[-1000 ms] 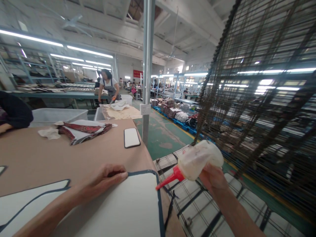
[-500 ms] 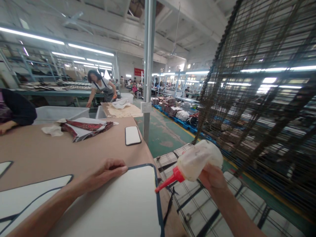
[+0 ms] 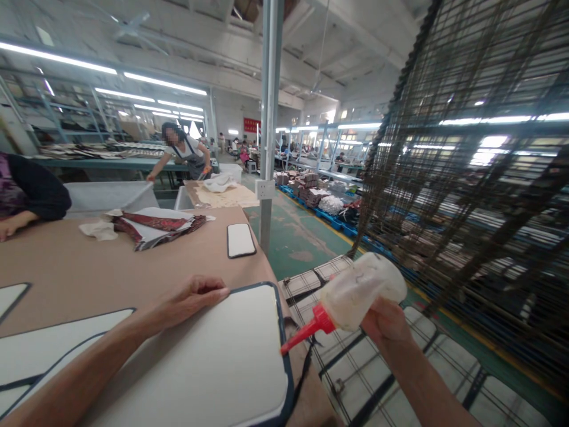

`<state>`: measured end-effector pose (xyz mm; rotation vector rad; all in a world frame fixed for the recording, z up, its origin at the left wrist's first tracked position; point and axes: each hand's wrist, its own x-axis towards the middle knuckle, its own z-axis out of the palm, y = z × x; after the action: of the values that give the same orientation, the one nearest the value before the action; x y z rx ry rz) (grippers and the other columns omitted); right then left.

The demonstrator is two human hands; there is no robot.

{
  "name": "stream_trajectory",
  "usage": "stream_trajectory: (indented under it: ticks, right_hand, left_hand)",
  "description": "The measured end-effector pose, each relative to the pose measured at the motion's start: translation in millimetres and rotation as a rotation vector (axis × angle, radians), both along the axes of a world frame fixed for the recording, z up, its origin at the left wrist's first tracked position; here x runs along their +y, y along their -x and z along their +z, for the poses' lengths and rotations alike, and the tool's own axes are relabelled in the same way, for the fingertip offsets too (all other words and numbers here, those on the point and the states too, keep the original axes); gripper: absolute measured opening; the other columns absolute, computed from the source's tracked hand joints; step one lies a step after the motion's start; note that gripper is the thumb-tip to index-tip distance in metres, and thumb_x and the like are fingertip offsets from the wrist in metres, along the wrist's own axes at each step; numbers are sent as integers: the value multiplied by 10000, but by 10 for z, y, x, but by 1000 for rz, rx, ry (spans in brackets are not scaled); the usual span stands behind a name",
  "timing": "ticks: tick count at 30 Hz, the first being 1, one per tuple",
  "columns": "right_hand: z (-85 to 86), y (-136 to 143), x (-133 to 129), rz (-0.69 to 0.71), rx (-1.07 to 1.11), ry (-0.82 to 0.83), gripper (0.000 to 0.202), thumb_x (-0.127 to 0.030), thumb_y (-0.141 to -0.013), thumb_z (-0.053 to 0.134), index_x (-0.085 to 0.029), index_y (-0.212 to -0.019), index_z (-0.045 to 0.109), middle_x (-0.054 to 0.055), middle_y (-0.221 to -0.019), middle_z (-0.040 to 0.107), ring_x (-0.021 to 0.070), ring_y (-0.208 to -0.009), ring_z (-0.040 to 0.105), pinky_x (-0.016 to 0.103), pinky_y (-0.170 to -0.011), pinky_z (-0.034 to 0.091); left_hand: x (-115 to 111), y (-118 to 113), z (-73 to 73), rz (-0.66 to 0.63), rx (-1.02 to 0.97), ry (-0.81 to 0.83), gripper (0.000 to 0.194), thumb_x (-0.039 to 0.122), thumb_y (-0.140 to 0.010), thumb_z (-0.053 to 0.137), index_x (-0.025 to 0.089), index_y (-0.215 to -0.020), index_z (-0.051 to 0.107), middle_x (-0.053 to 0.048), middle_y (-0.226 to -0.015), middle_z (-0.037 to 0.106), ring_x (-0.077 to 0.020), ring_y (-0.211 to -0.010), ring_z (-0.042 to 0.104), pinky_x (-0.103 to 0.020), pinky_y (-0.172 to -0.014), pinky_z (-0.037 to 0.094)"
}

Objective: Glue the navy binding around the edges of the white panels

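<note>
My right hand point(image 3: 387, 326) grips a soft white squeeze bottle point(image 3: 361, 289) with a red nozzle. The nozzle tip points down and left, just off the right edge of a large white panel with a dark blue border point(image 3: 222, 362). My left hand point(image 3: 193, 298) lies flat on the far edge of that panel, fingers together, holding nothing. The panel lies on a brown work table point(image 3: 111, 267).
A small white dark-edged piece point(image 3: 240, 239) and a pile of red patterned fabric point(image 3: 153, 227) lie farther back on the table. A person's dark sleeve point(image 3: 31, 193) rests at far left; another person point(image 3: 184, 154) bends over a rear bench. A wire rack point(image 3: 466, 178) stands right, gridded trays point(image 3: 338, 362) below.
The view has tilted slightly, so the table contents sit a little higher. Both hands keep their places; the person at the rear bench has leaned further over.
</note>
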<state>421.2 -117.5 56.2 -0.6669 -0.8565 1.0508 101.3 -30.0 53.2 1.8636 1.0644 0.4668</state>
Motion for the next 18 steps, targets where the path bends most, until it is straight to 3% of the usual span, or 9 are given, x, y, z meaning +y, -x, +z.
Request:
stream_trajectory:
  ticks: [8, 18]
  right_hand:
    - [-6, 12, -7, 43, -23, 18, 465, -320, -500, 761, -265, -955, 682, 41, -772, 748, 328, -910, 679, 487, -893, 494]
    - [-31, 30, -38, -3, -10, 16, 516, -341, -504, 784, -243, -999, 677, 71, -795, 748, 343, -922, 670, 515, -897, 489]
  left_hand:
    - [46, 50, -18, 61, -46, 79, 410, 566, -777, 542, 178, -647, 519, 48, -572, 421, -102, -523, 368, -198, -462, 270]
    - [97, 149, -70, 181, -99, 167, 374, 542, -750, 597, 173, -702, 568, 49, -587, 499, -99, -521, 433, -176, -456, 311]
